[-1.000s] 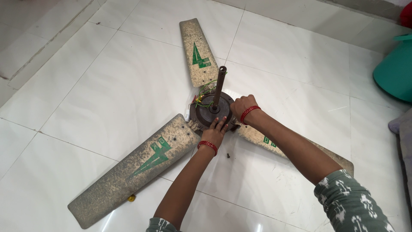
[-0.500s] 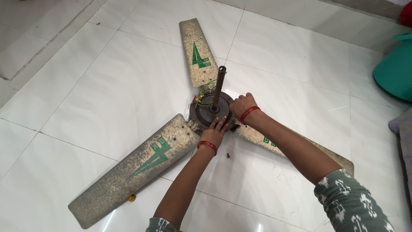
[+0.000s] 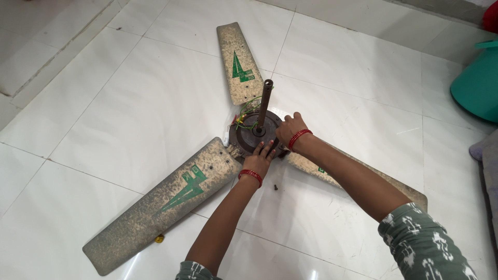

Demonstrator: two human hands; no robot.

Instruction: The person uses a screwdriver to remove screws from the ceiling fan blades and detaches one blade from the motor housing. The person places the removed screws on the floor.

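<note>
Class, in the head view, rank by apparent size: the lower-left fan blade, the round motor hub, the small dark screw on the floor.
1. lower-left fan blade
2. round motor hub
3. small dark screw

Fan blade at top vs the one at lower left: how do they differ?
The top blade lies fully in view and untouched, pointing away from the person. The lower-left blade points toward the near left, looks longer, and has the left hand next to its root and a small yellow piece by its edge. Both are dusty, with green markings.

This looks like a room in a home: a glossy white tiled floor [image 3: 129, 103], with a green plastic tub [image 3: 477, 83] at the far right.
</note>
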